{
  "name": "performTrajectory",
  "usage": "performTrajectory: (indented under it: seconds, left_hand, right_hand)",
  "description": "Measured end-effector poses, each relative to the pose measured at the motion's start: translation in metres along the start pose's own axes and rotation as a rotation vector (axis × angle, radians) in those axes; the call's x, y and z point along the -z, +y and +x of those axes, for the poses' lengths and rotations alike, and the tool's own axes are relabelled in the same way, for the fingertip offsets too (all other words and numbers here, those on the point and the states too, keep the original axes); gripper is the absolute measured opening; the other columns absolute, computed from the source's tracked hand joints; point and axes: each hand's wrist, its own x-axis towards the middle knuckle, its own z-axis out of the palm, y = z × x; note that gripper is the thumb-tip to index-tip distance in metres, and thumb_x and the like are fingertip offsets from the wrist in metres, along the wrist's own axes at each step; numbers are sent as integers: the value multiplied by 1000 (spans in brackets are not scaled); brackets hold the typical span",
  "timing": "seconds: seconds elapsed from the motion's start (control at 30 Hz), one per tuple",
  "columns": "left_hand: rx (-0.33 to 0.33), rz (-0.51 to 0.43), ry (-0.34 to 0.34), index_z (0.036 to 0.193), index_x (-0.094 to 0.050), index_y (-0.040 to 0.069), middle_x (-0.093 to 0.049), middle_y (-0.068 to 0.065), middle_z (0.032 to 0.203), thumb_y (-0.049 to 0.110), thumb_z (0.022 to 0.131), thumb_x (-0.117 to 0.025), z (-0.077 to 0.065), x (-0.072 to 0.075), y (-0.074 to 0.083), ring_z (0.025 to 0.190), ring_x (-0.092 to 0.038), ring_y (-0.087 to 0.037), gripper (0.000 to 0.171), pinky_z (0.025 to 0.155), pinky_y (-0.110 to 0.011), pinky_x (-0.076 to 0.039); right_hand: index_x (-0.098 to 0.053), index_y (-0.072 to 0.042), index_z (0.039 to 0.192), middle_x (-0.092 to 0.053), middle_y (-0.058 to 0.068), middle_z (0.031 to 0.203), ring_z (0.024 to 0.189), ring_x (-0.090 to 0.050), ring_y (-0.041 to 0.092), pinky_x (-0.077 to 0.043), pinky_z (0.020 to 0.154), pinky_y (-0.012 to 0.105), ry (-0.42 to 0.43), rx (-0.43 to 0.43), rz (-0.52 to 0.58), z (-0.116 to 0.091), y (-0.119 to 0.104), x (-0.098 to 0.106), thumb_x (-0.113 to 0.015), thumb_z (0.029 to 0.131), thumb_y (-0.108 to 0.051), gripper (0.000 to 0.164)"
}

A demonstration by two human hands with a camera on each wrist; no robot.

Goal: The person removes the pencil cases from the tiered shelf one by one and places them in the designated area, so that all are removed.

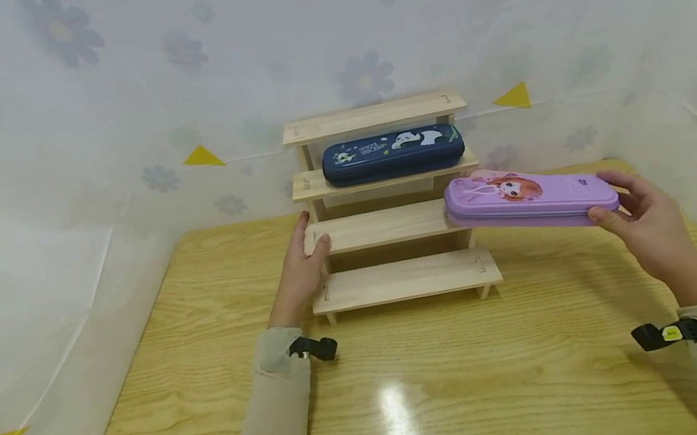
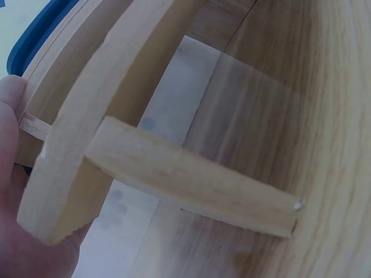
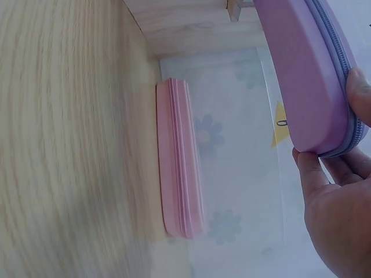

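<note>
Purple zippered pencil case with the cartoon girl point(image 1: 530, 199) is pinched at its end in my right hand point(image 1: 649, 226), hovering beside the stepped wooden rack point(image 1: 389, 206). Left hand point(image 1: 301, 268) steadies a shelf edge, fingers flat. Next, I'd guess: line it up level over a free step.

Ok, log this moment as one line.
left hand steadies wooden rack | right hand holds purple case | navy case shelved | pink case on table
</note>
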Motion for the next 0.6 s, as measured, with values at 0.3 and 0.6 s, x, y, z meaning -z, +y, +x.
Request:
performTrajectory:
  seconds: [0.3, 0.6]
  left_hand:
    - [-29, 16, 28, 161, -12, 19, -12, 9, 163, 46, 102, -49, 3, -2, -11, 148, -8, -17, 74, 118, -47, -15]
    - [-8, 17, 18, 159, -12, 33, -10, 13, 162, 51, 101, -49, 1, -2, -10, 148, -9, -16, 71, 116, -48, -21]
  right_hand:
    - [-48, -3, 144, -49, 1, 134, 112, -52, 5, -49, 81, 11, 82, -35, -35, -13, 1, 24, -65, 90, 7, 57]
    - [-48, -8, 145, -46, 4, 135, 115, -49, 6, -47, 80, 8, 148, -68, -96, -20, 5, 44, -64, 92, 3, 56]
